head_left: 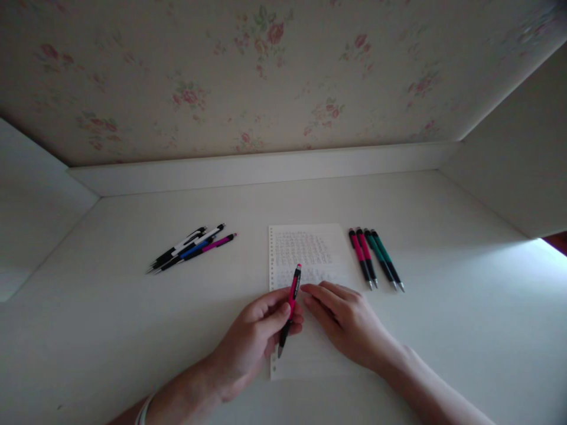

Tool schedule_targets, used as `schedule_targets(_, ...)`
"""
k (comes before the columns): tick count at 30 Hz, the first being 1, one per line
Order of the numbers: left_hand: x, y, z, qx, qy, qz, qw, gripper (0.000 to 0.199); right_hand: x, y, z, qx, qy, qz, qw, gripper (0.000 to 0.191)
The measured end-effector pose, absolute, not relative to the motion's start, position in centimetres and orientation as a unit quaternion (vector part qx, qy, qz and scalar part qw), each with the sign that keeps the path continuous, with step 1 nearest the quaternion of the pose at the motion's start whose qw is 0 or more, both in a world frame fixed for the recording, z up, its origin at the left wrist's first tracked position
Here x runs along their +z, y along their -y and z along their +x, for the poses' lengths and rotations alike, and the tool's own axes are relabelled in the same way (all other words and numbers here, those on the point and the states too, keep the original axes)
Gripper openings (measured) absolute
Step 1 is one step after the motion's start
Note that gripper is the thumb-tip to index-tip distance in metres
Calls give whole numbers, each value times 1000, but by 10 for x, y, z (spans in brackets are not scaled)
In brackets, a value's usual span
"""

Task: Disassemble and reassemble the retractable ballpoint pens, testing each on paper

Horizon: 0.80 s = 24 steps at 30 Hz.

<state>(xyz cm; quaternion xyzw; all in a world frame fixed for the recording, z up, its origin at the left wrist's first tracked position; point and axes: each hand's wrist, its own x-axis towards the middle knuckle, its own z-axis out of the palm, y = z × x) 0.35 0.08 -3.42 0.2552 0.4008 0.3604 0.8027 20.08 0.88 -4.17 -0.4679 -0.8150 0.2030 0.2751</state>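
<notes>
A pink and black pen [293, 293] is held in my left hand [261, 330], between thumb and fingers, its metal tip pointing down and its pink end up. Just to the right, my right hand [349, 319] has its fingers together, fingertips beside the pen; whether they touch it or hold anything is hidden. Beneath both hands lies a punched sheet of paper [305, 236] with handwriting on its upper part.
Several pens [190, 247], white, blue and purple with black, lie in a loose pile at the left. Right of the paper, two pink pens [364, 254] and two green pens [385, 257] lie side by side. A flowered wall rises behind the white desk [133, 324].
</notes>
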Motion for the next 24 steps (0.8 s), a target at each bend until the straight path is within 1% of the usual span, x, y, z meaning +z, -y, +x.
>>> schedule_targets(4,-37,-2,0,350,-384,274,810,36,-38,-10,204,234,810,-459,278,31)
schedule_targets(9,-38,2,-2,314,-354,386,792,37,-33,-6,203,276,810,-426,293,41)
schedule_targets(12,-38,4,-3,290,-353,436,776,38,-30,-2,199,349,766,-438,317,39)
schedule_targets(14,-36,4,-4,278,-356,461,764,35,-29,-1,197,412,727,-445,321,36)
schedule_targets(16,-34,4,-5,260,-351,483,759,30,-27,-1,196,442,705,-451,322,40)
schedule_targets(19,-33,4,-6,226,-335,490,772,25,-28,-3,197,430,693,-479,325,46)
schedule_targets(24,-34,6,-5,200,-343,490,776,21,-33,-4,199,431,678,-503,320,47)
